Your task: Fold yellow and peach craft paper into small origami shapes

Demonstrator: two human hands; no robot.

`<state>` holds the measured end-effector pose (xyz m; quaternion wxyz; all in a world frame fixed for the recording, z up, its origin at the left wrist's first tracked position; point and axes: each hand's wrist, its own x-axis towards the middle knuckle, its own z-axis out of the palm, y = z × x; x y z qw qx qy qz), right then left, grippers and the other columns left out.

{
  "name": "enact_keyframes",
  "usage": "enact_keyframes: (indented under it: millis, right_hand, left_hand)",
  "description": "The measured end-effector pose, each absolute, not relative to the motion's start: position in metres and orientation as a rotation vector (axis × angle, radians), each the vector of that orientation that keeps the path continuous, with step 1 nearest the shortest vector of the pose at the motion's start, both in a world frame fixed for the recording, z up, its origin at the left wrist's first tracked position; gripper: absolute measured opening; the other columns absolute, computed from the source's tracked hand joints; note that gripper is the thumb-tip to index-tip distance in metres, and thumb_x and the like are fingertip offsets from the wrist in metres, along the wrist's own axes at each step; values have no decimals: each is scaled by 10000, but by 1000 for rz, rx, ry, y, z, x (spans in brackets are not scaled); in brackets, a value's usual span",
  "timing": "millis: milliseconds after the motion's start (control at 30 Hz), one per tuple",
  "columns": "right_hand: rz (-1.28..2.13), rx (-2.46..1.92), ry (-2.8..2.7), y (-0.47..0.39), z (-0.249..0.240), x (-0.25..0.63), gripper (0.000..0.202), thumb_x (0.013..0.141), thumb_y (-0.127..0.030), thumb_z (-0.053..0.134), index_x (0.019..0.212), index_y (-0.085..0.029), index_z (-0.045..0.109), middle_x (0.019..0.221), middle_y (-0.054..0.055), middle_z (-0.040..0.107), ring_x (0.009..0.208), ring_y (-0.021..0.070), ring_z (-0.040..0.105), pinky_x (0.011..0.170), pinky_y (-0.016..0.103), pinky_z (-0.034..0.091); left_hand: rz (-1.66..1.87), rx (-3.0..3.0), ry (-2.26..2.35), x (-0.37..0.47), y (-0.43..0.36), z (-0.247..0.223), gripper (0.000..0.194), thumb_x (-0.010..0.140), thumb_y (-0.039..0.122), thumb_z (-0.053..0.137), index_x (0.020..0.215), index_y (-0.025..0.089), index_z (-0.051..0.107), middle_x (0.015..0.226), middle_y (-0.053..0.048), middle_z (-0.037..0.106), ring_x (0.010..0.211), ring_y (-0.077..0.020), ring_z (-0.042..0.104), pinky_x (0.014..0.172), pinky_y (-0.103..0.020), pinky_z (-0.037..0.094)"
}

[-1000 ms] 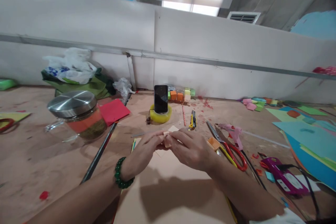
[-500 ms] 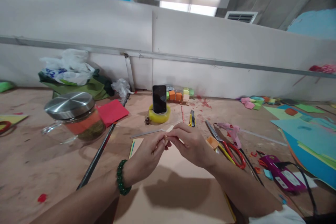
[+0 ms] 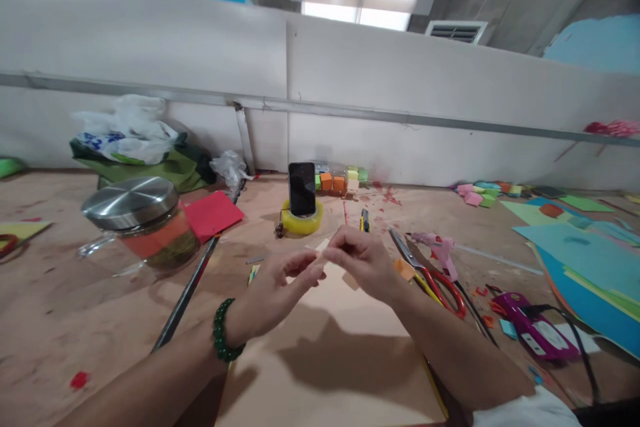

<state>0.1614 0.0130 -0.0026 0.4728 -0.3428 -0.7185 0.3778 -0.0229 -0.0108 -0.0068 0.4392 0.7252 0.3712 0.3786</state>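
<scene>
A small paper piece (image 3: 322, 251) is pinched right at the fingertips, held above the broad pale sheet (image 3: 330, 373)! The left hand's (image 3: 275, 293) grip is clamped on it, and so is the right hand's (image 3: 363, 263), with its exact shape partly hidden by fingers. Just beyond the right hand, an orange paper piece (image 3: 404, 269) is spotted beside the red-handled scissors (image 3: 424, 270), with a pink glue gun (image 3: 443, 255) laid nearby. Farther back on the table (image 3: 100, 313), a phone (image 3: 302, 188) is propped upright on a yellow tape roll (image 3: 300, 224); orange cubes (image 3: 339, 184) are lined up near it. Over left, a lidded glass jar (image 3: 150, 235) is set beside red paper (image 3: 213, 215).
</scene>
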Motion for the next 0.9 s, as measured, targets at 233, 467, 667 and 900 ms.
enact_keyframes:
  millis: [233, 467, 667, 900]
  right_hand:
    - [1665, -768, -1123, 25, -20, 147, 404, 560, -492, 853, 665, -168, 635, 589, -40, 606, 490, 63, 521, 503, 200, 451]
    - [1455, -812, -1524, 19, -24, 144, 378, 731, -530, 720, 709, -161, 641, 674, -5, 639, 565, 85, 586, 555, 224, 512]
    - [764, -879, -1868, 12, -9, 155, 232, 776, -293, 714, 949, -180, 610, 782, 1, 622, 601, 93, 564, 553, 220, 493]
    - [448, -770, -2065, 9, -7, 156, 153, 883, -113, 550, 775, -189, 628, 745, 11, 648, 696, 122, 599, 629, 235, 481]
  left_hand:
    - [1078, 1690, 958, -17, -2, -17, 302, 825, 459, 600, 871, 169, 669, 854, -54, 655, 802, -186, 598, 690, -277, 494]
    - [1188, 1718, 926, -17, 0, -17, 287, 883, 401, 528, 766, 169, 649, 753, -34, 646, 727, -166, 573, 641, -262, 484]
    - [1097, 1917, 1054, -20, 2, -26, 227, 846, 252, 465, 769, 165, 660, 693, -28, 654, 637, -153, 580, 602, -256, 464]
    - [1013, 1922, 1014, -16, -2, -23, 234, 833, 236, 461, 809, 161, 682, 660, -17, 652, 623, -145, 598, 559, -228, 467]
